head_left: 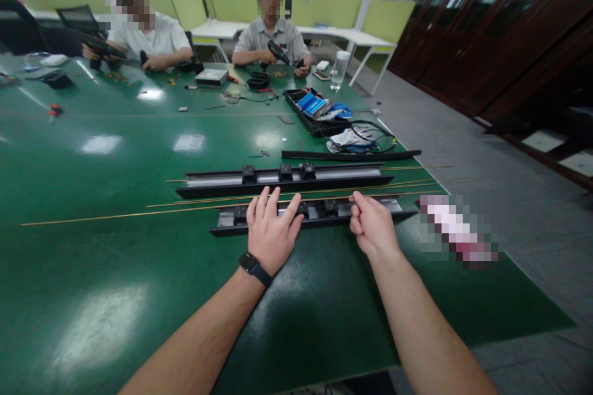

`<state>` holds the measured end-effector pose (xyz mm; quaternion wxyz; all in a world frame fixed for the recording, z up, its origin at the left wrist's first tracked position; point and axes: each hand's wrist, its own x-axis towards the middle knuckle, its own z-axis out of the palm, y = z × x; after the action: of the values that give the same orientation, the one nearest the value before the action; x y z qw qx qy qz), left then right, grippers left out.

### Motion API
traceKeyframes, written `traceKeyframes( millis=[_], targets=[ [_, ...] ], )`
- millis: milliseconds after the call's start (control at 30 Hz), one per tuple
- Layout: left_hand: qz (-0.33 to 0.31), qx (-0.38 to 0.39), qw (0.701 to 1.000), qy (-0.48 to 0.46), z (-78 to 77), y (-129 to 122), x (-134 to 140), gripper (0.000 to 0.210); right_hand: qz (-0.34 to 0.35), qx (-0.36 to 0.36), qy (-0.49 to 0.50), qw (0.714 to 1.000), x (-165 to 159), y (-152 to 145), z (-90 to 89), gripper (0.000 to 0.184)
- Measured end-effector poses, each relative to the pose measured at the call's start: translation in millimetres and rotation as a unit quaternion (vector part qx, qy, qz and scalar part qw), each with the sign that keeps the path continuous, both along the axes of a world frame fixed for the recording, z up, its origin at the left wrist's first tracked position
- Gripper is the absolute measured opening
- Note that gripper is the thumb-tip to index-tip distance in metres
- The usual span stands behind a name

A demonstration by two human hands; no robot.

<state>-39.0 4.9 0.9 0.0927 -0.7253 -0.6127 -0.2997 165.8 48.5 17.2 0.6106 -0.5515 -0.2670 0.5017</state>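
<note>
My left hand (272,227), wearing a black watch (250,264), lies with fingers spread over the near black rail (345,222). Under and beside its fingers sit small black blocks (328,207) in the rail's silvery channel. My right hand (374,225) is closed in a pinch on a thin brass-coloured rod (83,219), just above the rail's right part. That rod runs left past my left fingers, which partly cover it. Beyond, a second black rail (287,186) lies parallel, with several black blocks (249,174) in it. More thin rods stretch between and past the rails.
Behind the rails lie a black strip (352,155), gloves (354,139) with a cable, and a black tray (296,105) of blue items. A blurred pink-white item (456,225) is near the right table edge. Two people (273,37) across the green table hold power drills (278,52).
</note>
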Motion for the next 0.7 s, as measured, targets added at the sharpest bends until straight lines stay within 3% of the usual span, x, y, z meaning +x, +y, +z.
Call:
traceKeyframes(
  millis=[700],
  targets=[
    [0.002,-0.008,1.0,0.01,0.5,0.3,-0.1,0.044,0.038,-0.003,-0.005,0.999,2.6,-0.6,-0.8,0.03]
  ],
)
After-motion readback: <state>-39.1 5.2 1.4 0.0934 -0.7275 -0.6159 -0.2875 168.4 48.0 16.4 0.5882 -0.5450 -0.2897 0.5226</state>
